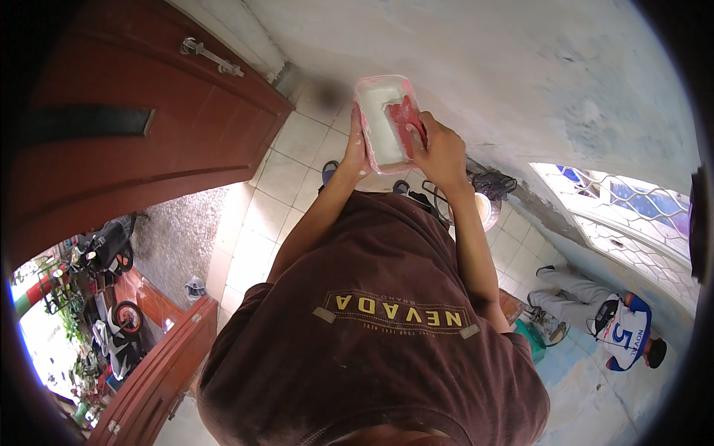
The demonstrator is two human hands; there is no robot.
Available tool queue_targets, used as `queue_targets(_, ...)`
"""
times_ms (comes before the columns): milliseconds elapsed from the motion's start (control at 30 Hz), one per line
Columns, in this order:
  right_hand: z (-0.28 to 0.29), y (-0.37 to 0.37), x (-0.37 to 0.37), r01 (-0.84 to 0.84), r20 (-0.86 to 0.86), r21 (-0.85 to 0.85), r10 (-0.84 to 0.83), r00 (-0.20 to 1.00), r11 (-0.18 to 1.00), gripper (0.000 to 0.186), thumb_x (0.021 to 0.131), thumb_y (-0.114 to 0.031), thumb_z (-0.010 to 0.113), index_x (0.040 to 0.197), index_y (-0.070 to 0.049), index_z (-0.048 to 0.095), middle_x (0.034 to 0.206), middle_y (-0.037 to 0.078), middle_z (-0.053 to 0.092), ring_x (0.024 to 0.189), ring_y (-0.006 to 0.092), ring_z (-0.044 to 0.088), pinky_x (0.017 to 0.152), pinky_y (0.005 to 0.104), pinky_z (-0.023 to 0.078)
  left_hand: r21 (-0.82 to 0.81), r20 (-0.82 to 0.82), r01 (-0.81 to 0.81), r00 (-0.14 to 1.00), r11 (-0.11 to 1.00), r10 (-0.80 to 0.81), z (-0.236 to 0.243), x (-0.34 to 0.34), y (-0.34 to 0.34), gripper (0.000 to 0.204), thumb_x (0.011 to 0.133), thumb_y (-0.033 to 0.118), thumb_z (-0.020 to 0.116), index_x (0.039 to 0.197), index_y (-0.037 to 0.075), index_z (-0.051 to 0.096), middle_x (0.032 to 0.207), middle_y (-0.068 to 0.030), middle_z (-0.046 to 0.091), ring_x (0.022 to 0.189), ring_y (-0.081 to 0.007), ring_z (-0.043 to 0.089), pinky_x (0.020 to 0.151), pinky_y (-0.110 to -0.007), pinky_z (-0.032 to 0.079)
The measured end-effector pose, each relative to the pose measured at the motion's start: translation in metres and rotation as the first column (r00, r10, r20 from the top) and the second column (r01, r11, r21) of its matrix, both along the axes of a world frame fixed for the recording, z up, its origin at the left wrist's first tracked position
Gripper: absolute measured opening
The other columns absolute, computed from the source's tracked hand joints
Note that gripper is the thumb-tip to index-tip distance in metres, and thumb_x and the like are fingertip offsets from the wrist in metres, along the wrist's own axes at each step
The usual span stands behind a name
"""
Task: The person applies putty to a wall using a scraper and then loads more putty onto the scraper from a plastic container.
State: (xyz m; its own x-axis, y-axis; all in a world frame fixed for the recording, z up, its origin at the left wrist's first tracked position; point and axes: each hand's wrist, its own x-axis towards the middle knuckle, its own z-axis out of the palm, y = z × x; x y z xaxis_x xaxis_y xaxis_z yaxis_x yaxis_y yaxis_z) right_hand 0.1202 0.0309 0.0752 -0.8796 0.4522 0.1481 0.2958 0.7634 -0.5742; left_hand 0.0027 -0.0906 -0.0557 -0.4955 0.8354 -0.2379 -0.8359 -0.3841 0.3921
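Observation:
A rectangular plastic tray with a pink-smeared rim (371,79) is held up near the top middle, with white paste or liquid (381,134) inside. My left hand (357,152) grips its left side, the fingers along the outer wall. My right hand (439,152) is closed on a flat red scraper (399,110), which rests over the right part of the tray's inside. Behind the tray stands a pale, patchy wall (491,82). My feet show on the tiles below my hands, partly hidden.
A red-brown door (134,67) is at upper left; a doorway opens onto motorbikes (111,327) and plants. A grilled window (617,223) is at right. A person in white jersey and grey trousers (617,334) is at lower right, near a green container (529,338). Tiled floor (286,186) surrounds me.

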Motion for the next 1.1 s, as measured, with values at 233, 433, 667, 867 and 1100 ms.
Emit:
queue_targets(233,-0.013,0.032,0.051,0.167,-0.06,0.022,-0.165,0.984,0.986,0.019,0.101,-0.024,0.059,0.107,-0.005,0.06,0.073,0.019,0.068,0.068,0.0418,0.068,0.061,0.0491,0.05,-0.059,-0.059,-0.021,0.998,0.998,0.018,0.007,0.056,0.041,0.082,0.101,0.074,0.036,0.155,0.013,0.04,0.148,-0.0094,0.054,0.133,-0.0238,0.056,0.11,-0.044,0.051)
queue_targets(433,-0.01,0.064,0.097,0.101,-0.008,-0.006,-0.101,0.995,0.995,0.02,0.102,-0.025,0.058,0.106,-0.005,0.059,0.07,0.021,0.067,0.065,0.0423,0.067,0.06,0.0517,0.05,-0.03,-0.12,-0.019,0.993,0.999,0.015,0.008,0.098,0.074,0.081,0.102,0.073,0.029,0.155,0.013,0.038,0.148,-0.0113,0.053,0.132,-0.0263,0.058,0.11,-0.045,0.052)
queue_targets(667,-0.02,0.08,0.139,0.175,0.046,0.162,-0.185,0.982,0.971,0.03,0.098,-0.02,0.059,0.125,-0.006,0.058,0.071,0.018,0.069,0.062,0.0381,0.068,0.056,0.0494,0.052,-0.056,-0.138,0.046,0.989,0.997,-0.053,0.009,0.131,0.104,0.082,0.101,0.076,0.028,0.156,0.015,0.038,0.148,-0.0111,0.053,0.133,-0.026,0.057,0.111,-0.044,0.052)
queue_targets(867,-0.017,0.091,0.15,0.14,-0.016,0.121,-0.139,0.99,0.983,0.04,0.097,-0.019,0.059,0.134,-0.006,0.055,0.07,0.017,0.069,0.06,0.0378,0.067,0.054,0.0493,0.051,-0.003,-0.071,0.101,0.992,0.995,-0.101,0.001,0.151,0.123,0.082,0.101,0.076,0.029,0.157,0.017,0.038,0.15,-0.0105,0.052,0.134,-0.0269,0.056,0.111,-0.047,0.052)
queue_targets(1100,-0.008,0.11,0.157,0.203,-0.049,0.073,-0.199,0.979,0.977,0.02,0.101,-0.025,0.056,0.105,-0.006,0.06,0.07,0.02,0.068,0.065,0.0422,0.068,0.059,0.0522,0.052,0.042,-0.088,0.141,0.987,0.989,-0.136,0.024,0.161,0.129,0.08,0.102,0.074,0.03,0.156,0.017,0.039,0.149,-0.0097,0.053,0.133,-0.0263,0.057,0.11,-0.046,0.052)
